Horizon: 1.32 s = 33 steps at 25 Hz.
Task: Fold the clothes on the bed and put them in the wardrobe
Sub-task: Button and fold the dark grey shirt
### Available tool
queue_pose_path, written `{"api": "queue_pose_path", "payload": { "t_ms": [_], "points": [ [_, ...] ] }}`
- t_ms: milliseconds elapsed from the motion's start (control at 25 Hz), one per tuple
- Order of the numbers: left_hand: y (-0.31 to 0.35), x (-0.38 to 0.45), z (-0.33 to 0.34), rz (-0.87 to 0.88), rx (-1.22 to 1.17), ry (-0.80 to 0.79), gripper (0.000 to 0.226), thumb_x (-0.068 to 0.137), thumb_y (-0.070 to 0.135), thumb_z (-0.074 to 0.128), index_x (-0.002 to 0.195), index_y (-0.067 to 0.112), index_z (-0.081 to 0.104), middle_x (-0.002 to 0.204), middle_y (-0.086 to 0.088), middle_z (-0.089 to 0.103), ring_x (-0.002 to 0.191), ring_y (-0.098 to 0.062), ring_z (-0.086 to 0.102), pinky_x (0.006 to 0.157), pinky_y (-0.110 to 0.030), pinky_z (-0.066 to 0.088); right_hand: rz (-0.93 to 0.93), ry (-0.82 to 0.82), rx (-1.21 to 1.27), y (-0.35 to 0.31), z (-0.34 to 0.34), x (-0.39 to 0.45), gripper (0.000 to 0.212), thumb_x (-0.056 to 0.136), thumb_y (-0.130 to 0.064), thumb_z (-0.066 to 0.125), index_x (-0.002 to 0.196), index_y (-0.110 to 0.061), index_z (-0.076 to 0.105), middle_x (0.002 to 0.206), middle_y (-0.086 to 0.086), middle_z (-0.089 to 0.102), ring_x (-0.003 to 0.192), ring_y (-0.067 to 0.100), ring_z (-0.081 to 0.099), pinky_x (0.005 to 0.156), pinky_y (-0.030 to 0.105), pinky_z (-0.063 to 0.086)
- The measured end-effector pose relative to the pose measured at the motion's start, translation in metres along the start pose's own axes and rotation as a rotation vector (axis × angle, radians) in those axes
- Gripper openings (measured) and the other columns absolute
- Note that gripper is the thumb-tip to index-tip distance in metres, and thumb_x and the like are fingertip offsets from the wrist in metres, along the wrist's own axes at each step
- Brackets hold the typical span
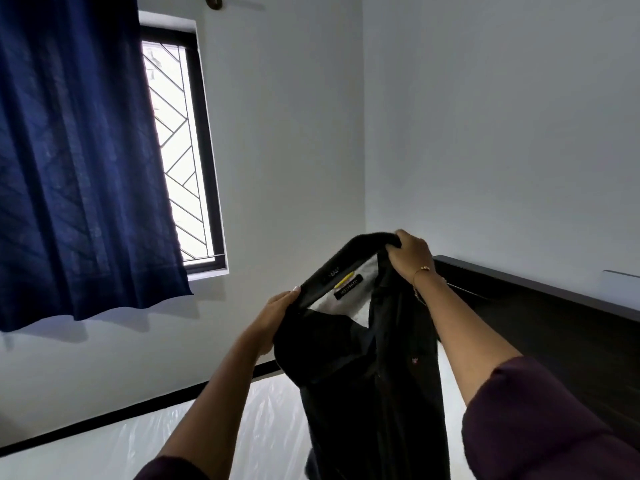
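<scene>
Up at the collar you can see two labels on the black shirt point(374, 382): a dark one with pale lettering too blurred to read, and just above it on the inside of the collar band a tiny mark, also unreadable. A yellow strip point(343, 280) runs between them. Lower down, below your right grip, a small red emblem sits on the chest. The lining inside the neck is pale grey — everything else on the garment is black, and it hangs down in loose folds between your forearms, above the bed point(263, 424).

Your left hand point(277, 313) pinches the collar's left end, thumb on top. Your right hand point(412, 258) is clenched round the collar's other end, higher up — a thin bracelet point(420, 271) circles that wrist. Beyond the right grip stands the dark headboard point(554, 320); far off to the left of your left grip hangs a navy curtain point(79, 161) beside the window point(183, 150).
</scene>
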State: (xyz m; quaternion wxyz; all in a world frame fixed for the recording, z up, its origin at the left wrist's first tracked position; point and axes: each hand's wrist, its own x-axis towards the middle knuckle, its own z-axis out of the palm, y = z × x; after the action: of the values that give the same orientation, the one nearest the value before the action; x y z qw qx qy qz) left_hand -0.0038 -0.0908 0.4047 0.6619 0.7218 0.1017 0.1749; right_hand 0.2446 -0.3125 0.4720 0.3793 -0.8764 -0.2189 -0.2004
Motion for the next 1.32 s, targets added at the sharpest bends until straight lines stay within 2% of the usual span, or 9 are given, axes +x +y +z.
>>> {"api": "queue_pose_path", "payload": {
  "t_ms": [120, 320, 480, 640, 720, 880, 1000, 1160, 1320],
  "points": [
    [0.000, -0.001, -0.014, -0.039, 0.354, -0.280, 0.048, 0.079, 0.027, 0.089, 0.120, 0.011, 0.069, 0.108, -0.009, 0.077, 0.100, -0.024, 0.074, 0.086, -0.032, 0.058, 0.002, -0.026, -0.163, 0.026, 0.008, -0.009, 0.031, 0.124, -0.033, 0.065, 0.140, -0.011, 0.080, 0.139, 0.022, 0.087, 0.140, 0.048, 0.067, 0.125, 0.065, 0.067],
    [-0.044, 0.001, -0.037, -0.175, 0.562, -0.474, 0.043, 0.082, 0.012, 0.083, 0.121, 0.007, 0.065, 0.113, -0.006, 0.075, 0.109, -0.022, 0.070, 0.099, -0.037, 0.055, 0.135, -0.047, -0.154, 0.044, 0.009, -0.011, 0.042, 0.126, -0.044, 0.062, 0.149, -0.011, 0.076, 0.147, 0.023, 0.083, 0.146, 0.049, 0.066, 0.127, 0.069, 0.066],
    [-0.060, -0.004, -0.026, -0.128, 0.282, -0.239, 0.013, 0.103, 0.006, 0.058, 0.100, 0.018, 0.053, 0.098, -0.008, 0.059, 0.089, -0.015, 0.060, 0.082, -0.035, 0.054, 0.230, -0.062, -0.036, 0.066, -0.001, -0.008, 0.051, 0.129, -0.049, 0.062, 0.153, -0.006, 0.077, 0.151, 0.027, 0.083, 0.144, 0.049, 0.073, 0.129, 0.065, 0.069],
    [-0.026, -0.010, -0.012, -0.041, 0.010, -0.212, 0.004, 0.093, 0.021, 0.055, 0.097, 0.020, 0.053, 0.081, -0.004, 0.053, 0.068, -0.015, 0.050, 0.056, -0.028, 0.037, 0.309, -0.070, 0.027, 0.084, -0.008, -0.007, 0.064, 0.129, -0.057, 0.059, 0.166, -0.006, 0.069, 0.163, 0.027, 0.076, 0.156, 0.050, 0.064, 0.134, 0.067, 0.066],
    [-0.014, -0.005, -0.019, -0.034, -0.068, -0.196, 0.028, 0.090, 0.026, 0.046, 0.107, 0.008, 0.061, 0.085, -0.010, 0.061, 0.071, -0.020, 0.055, 0.059, -0.032, 0.039, 0.345, -0.057, 0.027, 0.094, -0.011, -0.009, 0.067, 0.128, -0.061, 0.057, 0.168, -0.008, 0.067, 0.167, 0.025, 0.074, 0.160, 0.050, 0.060, 0.136, 0.069, 0.063],
    [-0.001, 0.019, -0.034, -0.023, 0.430, -0.052, 0.021, 0.099, 0.014, 0.058, 0.108, 0.016, 0.077, 0.095, -0.008, 0.078, 0.087, -0.024, 0.073, 0.077, -0.032, 0.056, 0.291, -0.041, -0.011, 0.097, -0.011, -0.010, 0.066, 0.129, -0.062, 0.056, 0.166, -0.009, 0.066, 0.164, 0.023, 0.075, 0.159, 0.049, 0.056, 0.138, 0.073, 0.057],
    [0.002, 0.037, -0.050, 0.116, 1.099, -0.045, 0.021, 0.086, 0.045, 0.072, 0.075, 0.027, 0.075, 0.075, 0.005, 0.073, 0.078, -0.019, 0.070, 0.073, -0.030, 0.050, 0.230, -0.042, -0.030, 0.088, -0.010, -0.009, 0.060, 0.127, -0.060, 0.059, 0.158, -0.011, 0.070, 0.159, 0.022, 0.078, 0.155, 0.047, 0.059, 0.137, 0.072, 0.056],
    [0.007, 0.041, -0.047, 0.262, 1.148, 0.327, 0.024, 0.098, 0.032, 0.055, 0.110, 0.039, 0.075, 0.107, 0.007, 0.075, 0.098, -0.024, 0.067, 0.082, -0.037, 0.052, 0.193, -0.101, -0.043, 0.075, -0.010, -0.013, 0.058, 0.125, -0.059, 0.059, 0.157, -0.012, 0.071, 0.160, 0.020, 0.074, 0.157, 0.048, 0.056, 0.137, 0.073, 0.054],
    [0.021, 0.029, -0.048, 0.301, 1.013, 0.528, 0.025, 0.104, 0.027, 0.048, 0.120, 0.036, 0.065, 0.103, 0.000, 0.074, 0.090, -0.028, 0.066, 0.075, -0.038, 0.051, 0.102, -0.213, -0.004, 0.063, -0.005, -0.025, 0.047, 0.112, -0.033, 0.079, 0.147, -0.006, 0.065, 0.147, 0.020, 0.068, 0.141, 0.045, 0.055, 0.120, 0.064, 0.057]
  ]
}}
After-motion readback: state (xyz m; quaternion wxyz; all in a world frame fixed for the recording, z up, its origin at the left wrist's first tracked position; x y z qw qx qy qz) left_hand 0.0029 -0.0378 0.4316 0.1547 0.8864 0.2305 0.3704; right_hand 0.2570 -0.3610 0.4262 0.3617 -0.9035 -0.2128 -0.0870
